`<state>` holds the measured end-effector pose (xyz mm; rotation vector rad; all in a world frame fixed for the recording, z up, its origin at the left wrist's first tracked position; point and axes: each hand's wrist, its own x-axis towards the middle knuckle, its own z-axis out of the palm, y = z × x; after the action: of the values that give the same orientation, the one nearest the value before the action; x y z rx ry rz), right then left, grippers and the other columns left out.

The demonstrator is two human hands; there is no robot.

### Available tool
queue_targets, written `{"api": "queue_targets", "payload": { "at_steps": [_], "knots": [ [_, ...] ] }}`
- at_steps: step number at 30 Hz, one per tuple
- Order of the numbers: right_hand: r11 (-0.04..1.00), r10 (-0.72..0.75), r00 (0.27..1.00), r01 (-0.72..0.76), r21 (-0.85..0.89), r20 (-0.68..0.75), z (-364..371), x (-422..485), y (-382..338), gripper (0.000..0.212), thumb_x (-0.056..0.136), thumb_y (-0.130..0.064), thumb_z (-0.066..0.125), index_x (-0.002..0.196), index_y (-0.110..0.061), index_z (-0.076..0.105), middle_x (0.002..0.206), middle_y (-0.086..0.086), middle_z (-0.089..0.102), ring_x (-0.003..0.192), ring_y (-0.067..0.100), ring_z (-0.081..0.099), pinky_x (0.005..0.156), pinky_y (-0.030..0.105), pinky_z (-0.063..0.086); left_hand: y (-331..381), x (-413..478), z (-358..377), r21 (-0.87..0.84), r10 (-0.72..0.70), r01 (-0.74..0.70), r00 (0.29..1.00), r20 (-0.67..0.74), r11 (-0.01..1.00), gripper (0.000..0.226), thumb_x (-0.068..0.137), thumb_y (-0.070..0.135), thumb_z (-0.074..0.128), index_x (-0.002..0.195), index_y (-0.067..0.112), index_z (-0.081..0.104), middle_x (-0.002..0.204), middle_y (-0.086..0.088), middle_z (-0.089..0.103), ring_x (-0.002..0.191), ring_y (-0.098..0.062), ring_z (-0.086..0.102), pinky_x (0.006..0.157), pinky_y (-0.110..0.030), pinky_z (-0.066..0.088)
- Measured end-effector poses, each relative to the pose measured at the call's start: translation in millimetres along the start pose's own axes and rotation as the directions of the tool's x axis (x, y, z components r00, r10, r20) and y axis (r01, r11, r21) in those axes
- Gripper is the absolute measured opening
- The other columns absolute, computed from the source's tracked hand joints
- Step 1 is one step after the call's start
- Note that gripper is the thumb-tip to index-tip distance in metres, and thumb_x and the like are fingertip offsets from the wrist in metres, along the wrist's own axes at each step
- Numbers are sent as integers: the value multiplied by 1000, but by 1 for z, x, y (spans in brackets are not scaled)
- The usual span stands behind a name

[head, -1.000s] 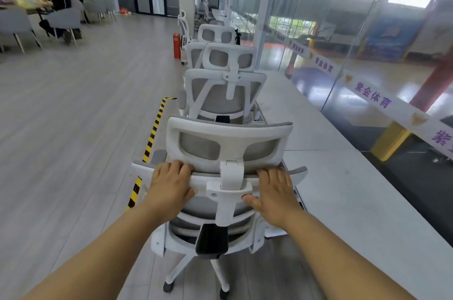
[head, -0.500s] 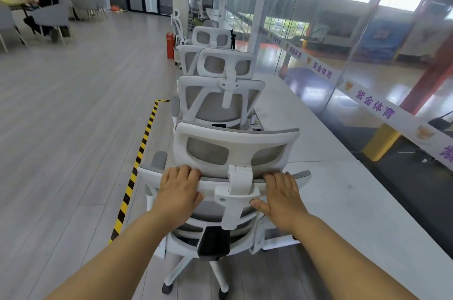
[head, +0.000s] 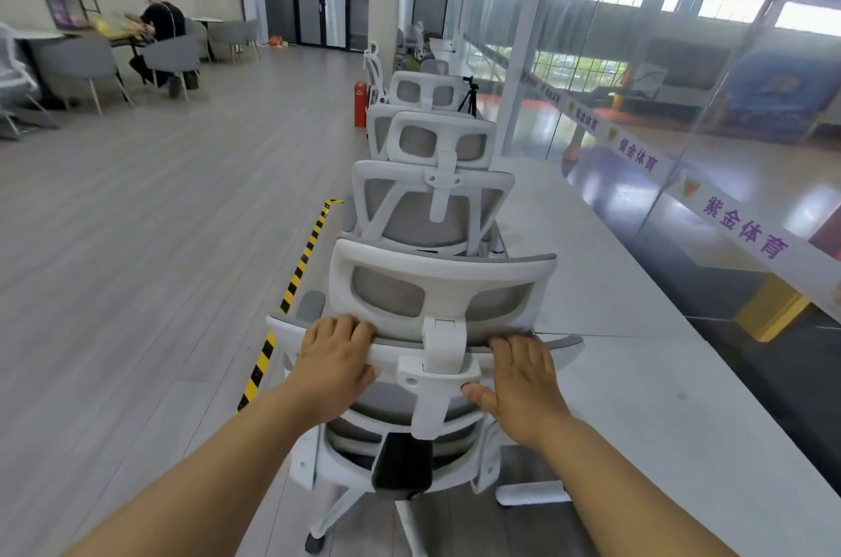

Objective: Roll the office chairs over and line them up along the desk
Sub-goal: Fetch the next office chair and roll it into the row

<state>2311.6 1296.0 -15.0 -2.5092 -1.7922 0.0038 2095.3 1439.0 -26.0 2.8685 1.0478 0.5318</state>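
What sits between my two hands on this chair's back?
In the head view, the white headrest bracket stands between the left hand and the right hand. Both hands hold the top rail of the chair.

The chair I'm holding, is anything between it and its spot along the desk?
Nothing visible blocks it. The chair, gripped by the left hand and right hand, already sits beside the desk. Only the next chair in the row stands straight ahead; the floor between them is hidden.
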Motion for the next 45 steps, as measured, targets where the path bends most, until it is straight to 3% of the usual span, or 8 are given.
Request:
{"api": "queue_targets", "payload": {
  "at_steps": [5,10,18,21,26,30,34,45],
  "knots": [
    [999,-29,999,30,37,-20,1,9,8,97,60,-73,-3,139,-21,22,139,2,25,133,24,15,117,38,0,9,11,-4,9,-49,49,997,54,999,40,84,36,59,120,19,49,115,-2,48,110,-26,42,103,-40,27],
    [995,-52,997,56,80,-54,2,16,19,65,88,-66,32,135,-21,25,139,2,26,134,24,16,117,39,2,17,21,-7,53,-90,84,989,116,995,43,89,40,53,127,25,40,126,3,42,119,-20,36,109,-34,19],
    [954,25,937,82,287,-349,21,10,11,69,78,-43,69,131,-10,38,137,11,35,127,28,25,109,44,27,35,-6,1,49,-152,157,985,-85,986,46,73,23,62,116,10,52,111,-11,53,102,-27,44,92,-34,39],
    [943,-131,855,264,203,-502,26,-4,-9,59,72,-23,74,121,-9,44,129,13,43,119,29,38,103,46,39,44,-31,-4,-58,-232,233,973,11,971,48,88,24,55,133,14,42,132,-2,39,121,-23,36,101,-32,35],
    [860,-354,735,499,107,-579,20,-23,-58,43,71,-15,69,109,-13,49,117,10,53,111,24,45,95,40,45,37,-83,-20,-84,-252,280,935,250,956,27,96,25,42,120,26,52,119,7,56,98,-10,51,77,-20,38],
    [800,-490,752,589,116,-442,16,-37,-106,26,68,-10,72,89,-18,57,90,-2,56,83,17,52,77,29,47,22,-148,-42,-21,-353,365,912,212,931,27,96,24,41,121,27,52,121,8,56,103,-12,53,74,-20,36],
    [768,-638,767,641,19,-75,12,-68,-165,24,90,-25,52,113,-18,53,111,-1,53,101,20,49,91,33,42,11,-238,-79,74,-473,467,869,146,881,28,97,25,38,121,25,52,121,8,55,107,-15,52,76,-25,38],
    [276,-926,283,959,-63,249,-2,-304,-409,36,97,-34,42,124,-12,49,119,8,55,108,28,51,90,38,37,50,-612,-197,217,-862,847,505,-42,486,29,97,34,35,115,22,55,112,3,60,98,-18,56,75,-30,43]
  ]
}}
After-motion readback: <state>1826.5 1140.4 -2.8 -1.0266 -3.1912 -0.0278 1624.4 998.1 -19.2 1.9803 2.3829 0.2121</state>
